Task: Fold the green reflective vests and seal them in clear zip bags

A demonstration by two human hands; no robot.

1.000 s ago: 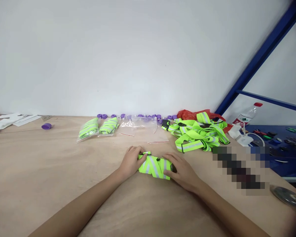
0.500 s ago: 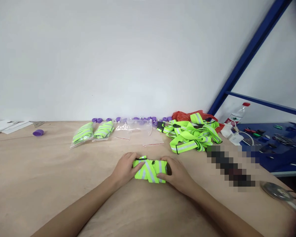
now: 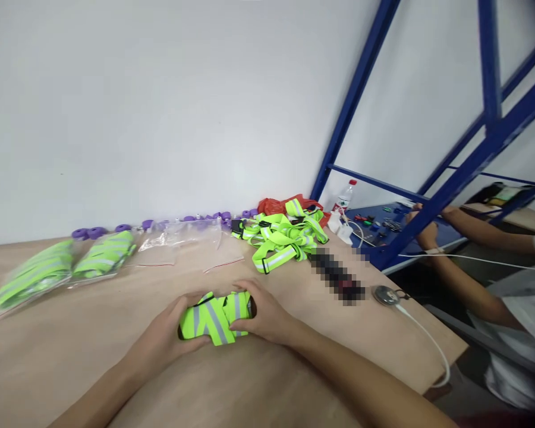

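Note:
A folded bundle of neon yellow-green strap with silver reflective stripes (image 3: pixel 216 318) is held between my two hands, low in the middle of the view. My left hand (image 3: pixel 173 327) wraps round its left end, thumb along the lower edge. At the right end, my right hand (image 3: pixel 263 315) grips it with thumb in front and fingers behind. Beyond my hands lie flat clear plastic bags (image 3: pixel 182 238). To their left are two clear bags with folded green straps inside (image 3: pixel 38 273). A loose heap of the same straps with black buckles (image 3: pixel 280 235) lies behind and to the right.
Purple rolled pieces (image 3: pixel 96 232) line the wall. A red plastic bag (image 3: pixel 274 206) and a bottle (image 3: pixel 345 195) stand behind the heap. A round device with a white cable (image 3: pixel 387 295) is near the right edge. Beyond the blue frame (image 3: pixel 352 89), another person's arms reach over a blue table (image 3: pixel 365 217).
The view has swung to the right, bringing the other person in sight. The bundle looks tilted up more, and my left hand now wraps further under its left end.

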